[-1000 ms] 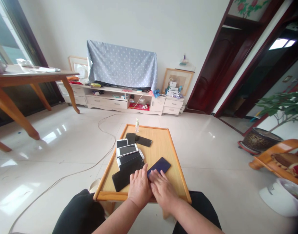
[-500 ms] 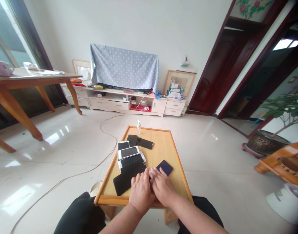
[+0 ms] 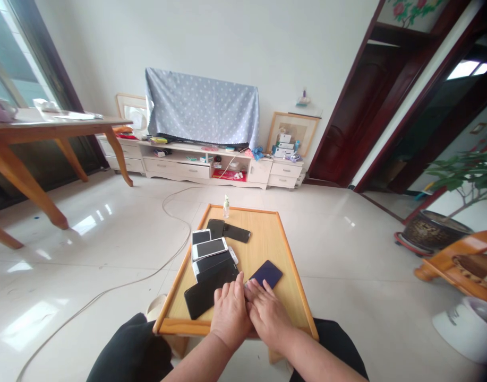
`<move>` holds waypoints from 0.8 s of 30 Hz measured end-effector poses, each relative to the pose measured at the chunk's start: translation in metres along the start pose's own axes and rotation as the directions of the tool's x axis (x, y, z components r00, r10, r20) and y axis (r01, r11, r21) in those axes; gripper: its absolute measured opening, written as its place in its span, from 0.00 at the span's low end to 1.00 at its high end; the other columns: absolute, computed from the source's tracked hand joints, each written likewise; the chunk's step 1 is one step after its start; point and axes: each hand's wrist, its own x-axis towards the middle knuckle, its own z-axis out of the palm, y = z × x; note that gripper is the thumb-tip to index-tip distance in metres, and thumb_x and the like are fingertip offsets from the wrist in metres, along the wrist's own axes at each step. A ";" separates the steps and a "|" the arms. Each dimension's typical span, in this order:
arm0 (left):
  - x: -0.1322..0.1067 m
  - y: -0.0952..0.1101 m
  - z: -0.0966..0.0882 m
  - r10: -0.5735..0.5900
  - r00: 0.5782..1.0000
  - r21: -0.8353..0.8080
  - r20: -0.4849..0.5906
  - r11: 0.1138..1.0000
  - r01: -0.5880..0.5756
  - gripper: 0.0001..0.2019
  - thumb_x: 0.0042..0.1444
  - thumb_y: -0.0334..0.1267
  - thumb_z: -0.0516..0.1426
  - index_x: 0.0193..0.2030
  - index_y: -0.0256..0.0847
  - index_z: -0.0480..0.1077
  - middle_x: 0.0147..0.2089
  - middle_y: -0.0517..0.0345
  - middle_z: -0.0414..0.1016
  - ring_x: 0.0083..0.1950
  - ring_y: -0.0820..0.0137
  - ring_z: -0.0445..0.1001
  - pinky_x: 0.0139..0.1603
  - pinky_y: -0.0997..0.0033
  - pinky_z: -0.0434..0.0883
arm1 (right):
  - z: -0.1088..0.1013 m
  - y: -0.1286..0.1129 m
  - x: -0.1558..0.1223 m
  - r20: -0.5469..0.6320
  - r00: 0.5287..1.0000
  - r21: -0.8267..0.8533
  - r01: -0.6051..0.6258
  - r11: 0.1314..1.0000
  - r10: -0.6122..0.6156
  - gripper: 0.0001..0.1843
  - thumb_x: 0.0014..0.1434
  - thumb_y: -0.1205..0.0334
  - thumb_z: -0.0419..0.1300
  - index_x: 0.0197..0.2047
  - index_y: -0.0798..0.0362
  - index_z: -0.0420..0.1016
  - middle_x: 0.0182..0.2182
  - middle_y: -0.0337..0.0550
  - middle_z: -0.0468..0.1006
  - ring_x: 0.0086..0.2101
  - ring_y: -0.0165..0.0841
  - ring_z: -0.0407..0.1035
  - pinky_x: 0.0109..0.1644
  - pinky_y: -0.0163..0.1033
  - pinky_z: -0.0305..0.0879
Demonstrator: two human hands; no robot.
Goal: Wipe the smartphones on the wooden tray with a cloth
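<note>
A dark blue phone [image 3: 269,272] lies at an angle on the small wooden table, its near end covered by my hands. My right hand [image 3: 269,313] rests over that end, its fingers stretched out and slightly apart. A small pale patch shows by its fingertips, too little to name. Beside it and touching it, my left hand [image 3: 229,310] has its fingers curled in; whatever is under them is hidden. Just past the left knuckles lies a large black phone [image 3: 201,298]. Behind that, a white phone [image 3: 210,248] tops a loose stack of several phones.
The wooden table [image 3: 263,225] has a raised rim and stands between my knees. Two black phones, one of them a black phone [image 3: 237,233] lying flat, are farther back near a clear pump bottle [image 3: 226,207]. A cable [image 3: 147,276] runs along the floor on the left.
My right hand has slid slightly back toward me, so more of the dark blue phone shows. The left hand stays nearly in place. The camera view has shifted slightly.
</note>
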 end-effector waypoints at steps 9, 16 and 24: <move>0.002 0.007 -0.009 -0.004 1.000 -0.017 0.026 1.000 0.004 0.36 0.48 0.45 0.61 0.64 0.36 0.62 0.53 0.45 0.72 0.53 0.54 0.67 0.54 0.56 0.58 | -0.013 0.042 0.008 -0.148 0.951 -0.078 -0.286 0.955 0.272 0.25 0.70 0.62 0.45 0.66 0.59 0.65 0.66 0.55 0.62 0.67 0.46 0.53 0.70 0.61 0.48; 0.004 0.011 -0.017 0.012 0.994 0.007 0.106 1.000 -0.013 0.21 0.55 0.42 0.57 0.55 0.41 0.70 0.47 0.50 0.73 0.49 0.57 0.67 0.51 0.57 0.58 | 0.001 0.010 -0.022 -0.084 0.995 0.064 -0.055 0.996 0.060 0.25 0.70 0.62 0.47 0.68 0.47 0.63 0.65 0.44 0.64 0.66 0.42 0.54 0.70 0.59 0.50; 0.002 0.020 -0.028 0.070 0.994 0.046 0.083 0.996 -0.074 0.17 0.54 0.46 0.59 0.49 0.43 0.73 0.49 0.50 0.75 0.50 0.56 0.69 0.54 0.53 0.58 | -0.011 0.087 -0.004 -0.295 0.767 0.410 -0.437 0.801 0.569 0.19 0.64 0.58 0.52 0.51 0.51 0.80 0.58 0.49 0.74 0.60 0.41 0.65 0.66 0.48 0.58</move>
